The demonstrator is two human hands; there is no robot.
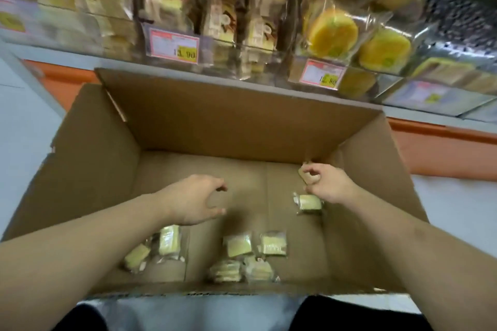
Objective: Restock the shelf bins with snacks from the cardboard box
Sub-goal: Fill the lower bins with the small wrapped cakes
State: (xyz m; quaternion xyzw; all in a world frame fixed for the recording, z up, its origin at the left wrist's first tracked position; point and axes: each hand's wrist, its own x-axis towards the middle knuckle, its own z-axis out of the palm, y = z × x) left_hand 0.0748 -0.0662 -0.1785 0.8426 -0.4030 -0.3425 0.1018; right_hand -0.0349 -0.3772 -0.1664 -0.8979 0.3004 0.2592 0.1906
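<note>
Both hands reach into the open brown cardboard box. The left hand hovers loosely curled, holding nothing. The right hand pinches a small clear-wrapped pale yellow cake snack above another wrapped cake.

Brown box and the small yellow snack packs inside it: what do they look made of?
Brown box: corrugated cardboard, matte, judging by creased flaps and raw edges. Small yellow snack packs: apparently clear glossy plastic film round pale cake; crinkled edges catch light.
</note>
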